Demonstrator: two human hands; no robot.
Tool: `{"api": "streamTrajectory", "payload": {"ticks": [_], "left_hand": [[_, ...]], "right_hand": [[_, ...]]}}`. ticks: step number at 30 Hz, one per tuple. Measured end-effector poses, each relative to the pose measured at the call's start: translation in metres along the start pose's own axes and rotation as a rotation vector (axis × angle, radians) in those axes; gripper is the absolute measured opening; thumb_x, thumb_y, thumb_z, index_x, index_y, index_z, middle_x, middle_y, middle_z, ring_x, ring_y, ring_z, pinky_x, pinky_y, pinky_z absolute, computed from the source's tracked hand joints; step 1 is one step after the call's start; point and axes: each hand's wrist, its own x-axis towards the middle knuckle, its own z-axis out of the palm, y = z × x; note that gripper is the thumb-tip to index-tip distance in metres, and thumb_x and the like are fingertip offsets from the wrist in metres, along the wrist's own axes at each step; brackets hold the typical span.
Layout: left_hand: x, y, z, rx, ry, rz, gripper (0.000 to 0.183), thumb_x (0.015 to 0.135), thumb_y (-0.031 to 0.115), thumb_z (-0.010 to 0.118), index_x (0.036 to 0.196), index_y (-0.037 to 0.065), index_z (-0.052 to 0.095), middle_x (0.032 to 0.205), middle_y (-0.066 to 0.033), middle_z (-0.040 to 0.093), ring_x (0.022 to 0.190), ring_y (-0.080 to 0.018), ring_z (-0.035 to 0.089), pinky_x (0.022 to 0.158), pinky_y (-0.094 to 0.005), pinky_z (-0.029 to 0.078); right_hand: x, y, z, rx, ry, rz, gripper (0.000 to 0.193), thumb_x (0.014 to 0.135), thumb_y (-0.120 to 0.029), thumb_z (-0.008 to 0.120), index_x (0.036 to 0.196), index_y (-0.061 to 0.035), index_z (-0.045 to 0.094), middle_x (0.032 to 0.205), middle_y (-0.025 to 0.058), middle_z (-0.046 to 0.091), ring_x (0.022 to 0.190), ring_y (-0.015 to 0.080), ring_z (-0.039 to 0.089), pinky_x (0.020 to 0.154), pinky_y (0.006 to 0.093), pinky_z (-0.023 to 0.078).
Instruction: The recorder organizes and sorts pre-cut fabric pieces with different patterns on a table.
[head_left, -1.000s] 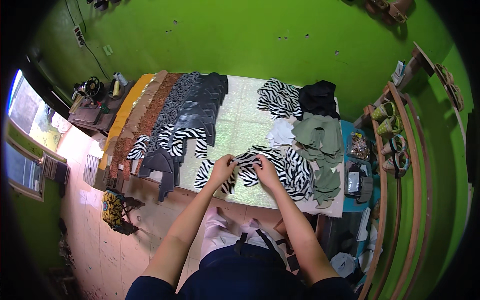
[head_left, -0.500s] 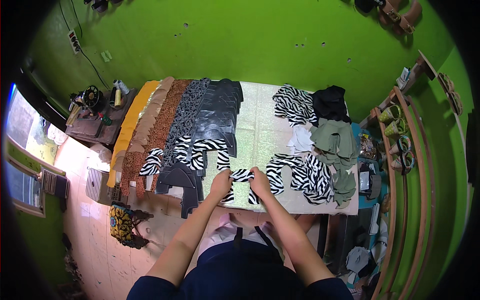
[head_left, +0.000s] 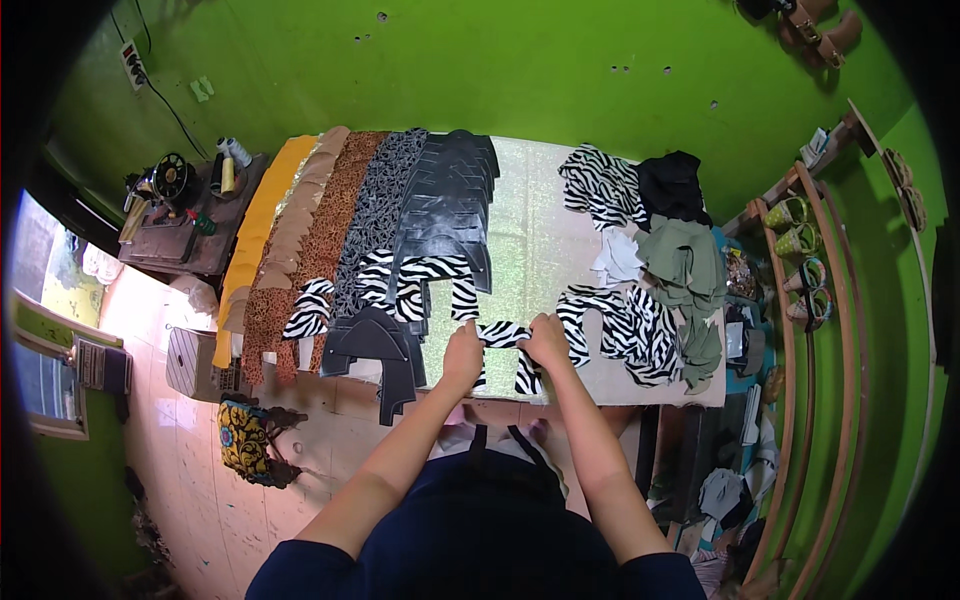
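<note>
A U-shaped zebra-print piece [head_left: 503,334] of cut material hangs between my two hands at the table's near edge. My left hand [head_left: 463,355] is closed on its left corner and my right hand [head_left: 547,340] on its right corner. The legs of the piece point toward me, partly behind my hands. Just beyond my left hand, more zebra-print cut pieces [head_left: 440,268] lie over a row of black cut pieces [head_left: 446,215]. To the right of my right hand spreads a heap of zebra-print material [head_left: 640,335]. A dark grey arched piece [head_left: 370,340] rests at the left front.
Overlapping yellow, tan, leopard-print and grey patterned pieces [head_left: 350,215] cover the table's left side. Olive material [head_left: 680,262] and black material [head_left: 672,188] lie at the right. A sewing machine [head_left: 172,180] stands far left, a wooden shoe rack [head_left: 815,235] along the right wall.
My whole view has shifted a little, with the table higher in the picture. Both hands have moved slightly right, still gripping the zebra-print piece.
</note>
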Motion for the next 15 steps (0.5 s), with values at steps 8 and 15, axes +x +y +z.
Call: {"api": "streamTrajectory", "payload": {"ticks": [8,15], "left_hand": [[-0.001,-0.016,-0.011,-0.009,-0.179,0.04,0.042,0.072,0.01,0.062,0.11,0.002,0.045,0.088,-0.0233,0.057,0.084,-0.0374,0.056,0.073,-0.0419,0.045],[0.002,-0.031,-0.056,-0.23,-0.311,-0.079,0.043,0.071,0.02,0.067,0.109,0.004,0.054,0.08,-0.0227,0.06,0.077,-0.0366,0.06,0.07,-0.0382,0.047]], "right_hand": [[-0.011,0.017,0.0,0.379,-0.162,-0.205,0.052,0.069,-0.015,0.071,0.113,-0.0038,0.045,0.085,0.0135,0.058,0.078,0.0235,0.057,0.07,0.0329,0.045],[-0.003,-0.009,-0.02,0.721,-0.346,-0.358,0.02,0.074,-0.009,0.068,0.091,-0.0013,0.06,0.07,-0.002,0.054,0.064,0.0066,0.045,0.058,0.0217,0.039]]}}
